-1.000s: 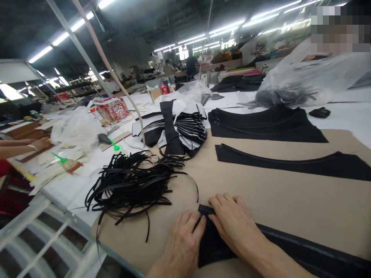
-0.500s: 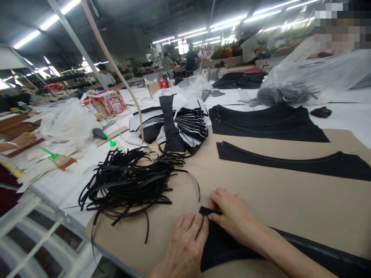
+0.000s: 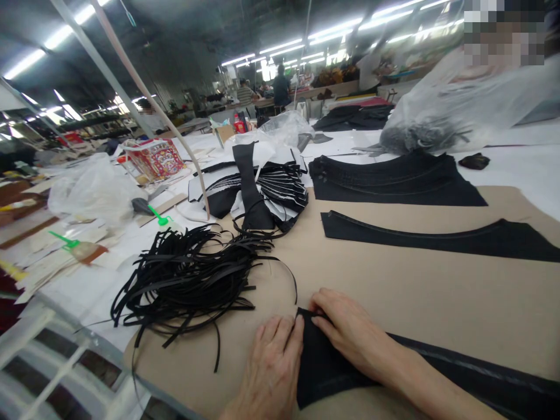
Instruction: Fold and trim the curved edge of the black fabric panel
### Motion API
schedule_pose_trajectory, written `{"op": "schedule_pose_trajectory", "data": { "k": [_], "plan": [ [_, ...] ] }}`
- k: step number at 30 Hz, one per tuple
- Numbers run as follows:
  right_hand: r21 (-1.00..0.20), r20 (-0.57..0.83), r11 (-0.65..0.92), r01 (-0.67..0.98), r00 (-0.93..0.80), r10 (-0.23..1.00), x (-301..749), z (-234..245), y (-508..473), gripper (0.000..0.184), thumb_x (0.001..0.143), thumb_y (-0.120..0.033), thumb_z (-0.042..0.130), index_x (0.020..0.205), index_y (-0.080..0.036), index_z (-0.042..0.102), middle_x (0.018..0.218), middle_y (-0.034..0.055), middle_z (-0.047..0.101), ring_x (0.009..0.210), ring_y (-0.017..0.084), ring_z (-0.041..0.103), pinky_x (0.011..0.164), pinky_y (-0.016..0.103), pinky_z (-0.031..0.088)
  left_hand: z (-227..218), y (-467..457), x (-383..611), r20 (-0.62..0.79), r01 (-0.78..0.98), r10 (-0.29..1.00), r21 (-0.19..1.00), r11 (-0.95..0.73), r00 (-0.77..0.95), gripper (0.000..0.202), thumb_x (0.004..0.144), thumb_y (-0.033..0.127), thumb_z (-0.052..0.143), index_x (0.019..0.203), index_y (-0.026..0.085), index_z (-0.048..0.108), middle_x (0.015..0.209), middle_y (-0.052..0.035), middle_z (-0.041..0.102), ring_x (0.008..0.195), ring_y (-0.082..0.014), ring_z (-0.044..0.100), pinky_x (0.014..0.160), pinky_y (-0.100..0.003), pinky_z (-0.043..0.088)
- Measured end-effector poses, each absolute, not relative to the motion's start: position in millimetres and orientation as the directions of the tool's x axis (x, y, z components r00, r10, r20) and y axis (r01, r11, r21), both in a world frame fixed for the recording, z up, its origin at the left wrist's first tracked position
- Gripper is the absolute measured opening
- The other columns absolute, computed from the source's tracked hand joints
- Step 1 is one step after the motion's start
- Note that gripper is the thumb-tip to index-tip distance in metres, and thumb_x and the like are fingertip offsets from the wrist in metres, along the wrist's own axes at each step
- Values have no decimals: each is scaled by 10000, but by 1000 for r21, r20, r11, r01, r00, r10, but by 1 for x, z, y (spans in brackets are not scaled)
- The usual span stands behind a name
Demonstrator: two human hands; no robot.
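A long black fabric piece (image 3: 328, 364) lies on the tan board at the lower right, its curved near edge facing me. My left hand (image 3: 275, 356) rests flat with fingers stretched out, their tips at the piece's left edge. At the top edge, close to the left corner, my right hand (image 3: 343, 321) has its thumb and curled fingers closed on the fabric; the fingertips are partly hidden. My right forearm crosses over the piece and covers part of it. A tangled heap of thin black strips (image 3: 192, 280) lies left of my hands.
Farther back on the tan board (image 3: 280, 268) lie a narrow black piece (image 3: 429, 238) and a stack of wider black pieces (image 3: 394, 184). Beyond the strips sits a bundle of black-and-white pieces (image 3: 251, 192). Green-tipped bottles (image 3: 85, 249) and a plastic bag (image 3: 94, 189) are at left.
The view has shifted slightly, so most things appear a little farther left. The right hand's fingers have moved slightly along the fabric's top edge; the left hand stays at the left edge.
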State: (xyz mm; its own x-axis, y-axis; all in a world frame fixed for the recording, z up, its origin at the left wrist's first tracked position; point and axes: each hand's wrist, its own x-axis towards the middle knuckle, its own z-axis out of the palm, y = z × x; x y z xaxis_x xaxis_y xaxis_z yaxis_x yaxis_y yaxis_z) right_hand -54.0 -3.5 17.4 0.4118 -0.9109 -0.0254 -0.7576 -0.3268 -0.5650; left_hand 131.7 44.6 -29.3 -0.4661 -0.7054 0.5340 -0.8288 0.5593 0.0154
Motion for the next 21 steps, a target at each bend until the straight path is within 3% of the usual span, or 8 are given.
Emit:
{"op": "schedule_pose_trajectory", "data": {
  "k": [8,21],
  "plan": [
    [-551,96,-433,-714,461,-882,-57,6,3,173,901,-26,485,943,-163,583,959,50,559,912,203,513,858,357,426,-25,40,135,546,-833,-687,-38,551,-479,369,978,186,307,1225,185,582,1093,-26,658,980,-199,543,859,-337,376],
    [-546,287,-564,-619,494,-821,-59,-9,11,289,928,-15,378,1015,-152,616,949,75,554,896,208,508,821,369,473,-30,37,134,528,-838,-724,42,544,-444,337,959,180,356,1199,194,592,1126,-32,656,1016,-219,535,877,-357,407]
  ]
}}
